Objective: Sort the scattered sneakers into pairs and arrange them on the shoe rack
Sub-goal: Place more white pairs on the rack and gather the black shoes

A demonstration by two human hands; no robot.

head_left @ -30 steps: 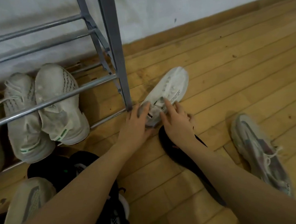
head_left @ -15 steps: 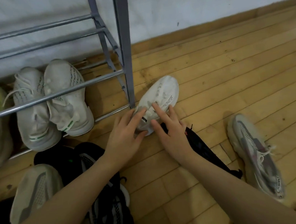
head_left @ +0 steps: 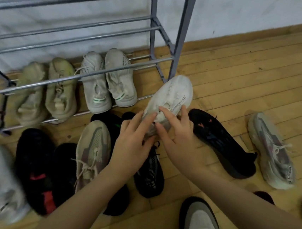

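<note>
The white sneaker (head_left: 171, 101) sits between both hands just in front of the shoe rack's (head_left: 181, 37) right front post, toe pointing up and to the right. The left hand (head_left: 133, 145) grips its heel end, fingers laid over the top and thumb beneath. The right hand (head_left: 178, 139) holds the other side, fingers curled around the collar. On the rack's bottom rails stand a yellowish pair (head_left: 46, 91) and a white pair with green heel stripes (head_left: 106, 80). Black, beige and grey sneakers lie scattered on the wooden floor (head_left: 253, 71).
</note>
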